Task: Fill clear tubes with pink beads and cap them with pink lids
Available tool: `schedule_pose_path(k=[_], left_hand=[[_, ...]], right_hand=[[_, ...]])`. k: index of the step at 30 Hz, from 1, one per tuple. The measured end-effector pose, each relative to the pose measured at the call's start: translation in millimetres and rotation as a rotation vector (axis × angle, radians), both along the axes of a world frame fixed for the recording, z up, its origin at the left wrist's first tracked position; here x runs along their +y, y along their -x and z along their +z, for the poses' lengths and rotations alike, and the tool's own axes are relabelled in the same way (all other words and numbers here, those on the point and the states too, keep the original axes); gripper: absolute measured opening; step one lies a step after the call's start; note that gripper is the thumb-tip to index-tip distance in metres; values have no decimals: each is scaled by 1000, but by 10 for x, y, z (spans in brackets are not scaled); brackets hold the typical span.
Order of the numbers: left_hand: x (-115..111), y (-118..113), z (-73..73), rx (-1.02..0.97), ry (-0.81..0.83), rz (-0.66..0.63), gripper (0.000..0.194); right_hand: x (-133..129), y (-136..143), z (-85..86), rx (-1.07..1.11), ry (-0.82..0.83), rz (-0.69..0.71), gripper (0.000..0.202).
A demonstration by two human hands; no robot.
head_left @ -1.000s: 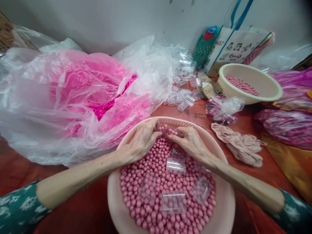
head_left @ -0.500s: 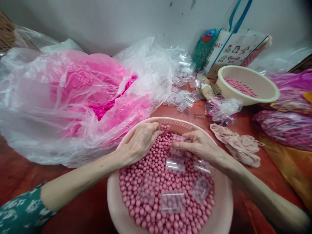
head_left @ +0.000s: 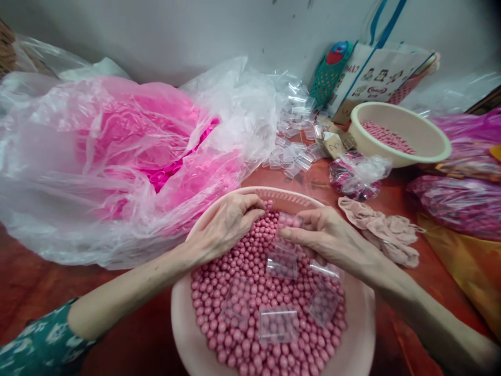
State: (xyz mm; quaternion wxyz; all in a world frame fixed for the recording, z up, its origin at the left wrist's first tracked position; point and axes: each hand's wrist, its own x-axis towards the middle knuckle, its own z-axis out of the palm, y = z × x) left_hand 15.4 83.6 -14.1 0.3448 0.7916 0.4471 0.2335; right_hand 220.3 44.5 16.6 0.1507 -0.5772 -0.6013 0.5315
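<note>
A pale pink basin (head_left: 182,318) full of pink beads (head_left: 250,287) stands in front of me. Over its far left part, my left hand (head_left: 235,216) has thumb and fingertips pressed together; what lies between them is too small to make out. Pinched in my right hand (head_left: 321,230), at the far right part, is a clear plastic piece (head_left: 288,222) with pink beads showing in or through it. Several more clear pieces lie on the beads, one (head_left: 282,265) just below my right fingers and another (head_left: 278,325) nearer me.
Left of the basin lies a large plastic bag (head_left: 129,146) with bright pink items. Behind are loose clear pieces (head_left: 291,156). A cream bowl (head_left: 434,151) with pink beads, a tied bag (head_left: 358,175), beige gloves (head_left: 379,230) and purple bags (head_left: 462,203) are on the right.
My left hand has shifted slightly right, with its fingertips still together. The right hand keeps its clear piece and has barely moved. The view has tilted a little.
</note>
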Motion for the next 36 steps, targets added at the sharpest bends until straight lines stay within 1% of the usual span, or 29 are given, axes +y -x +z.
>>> schedule_pose_path(k=[4, 7, 9, 11, 13, 15, 17, 19, 22, 24, 27, 29, 31, 33, 36], left_hand=[[-7, -32, 45, 61, 4, -30, 21], [-7, -49, 76, 78, 19, -57, 20], [-4, -55, 95, 74, 20, -74, 19], [-2, -60, 115, 61, 16, -82, 20], [-1, -63, 130, 43, 18, -93, 21], [-1, -64, 139, 28, 29, -98, 22], [-1, -63, 141, 24, 40, -92, 22], [-1, -64, 140, 19, 41, -84, 21], [0, -71, 144, -10, 38, -108, 21], [2, -76, 149, -33, 34, -117, 21], [8, -79, 152, -61, 24, -122, 20], [13, -75, 150, -77, 13, -123, 20], [16, -68, 144, -77, 7, -107, 20], [16, -62, 137, -57, 7, -91, 21], [16, -60, 130, -39, 13, -112, 22]], right_hand=[[-3, 19, -153, 15, -10, 59, 31], [-16, 52, -226, 37, -47, 54, 31], [-21, 75, -185, 42, -36, 56, 31], [-16, 82, -84, 44, -15, 49, 30], [1, 67, 18, -14, -51, 16, 32], [25, 41, 59, -78, -99, -1, 34], [48, 17, 15, -78, -90, 28, 34], [63, 9, -78, -31, -61, 49, 32], [67, 27, -170, -2, -69, 31, 31], [66, 46, -149, 2, -52, 47, 30], [70, 61, -46, -2, -13, 69, 28], [77, 59, -6, -20, -11, 74, 29], [84, 54, -30, -35, 12, 100, 29], [86, 53, -103, -17, 62, 128, 27], [81, 64, -205, 26, 67, 135, 23]])
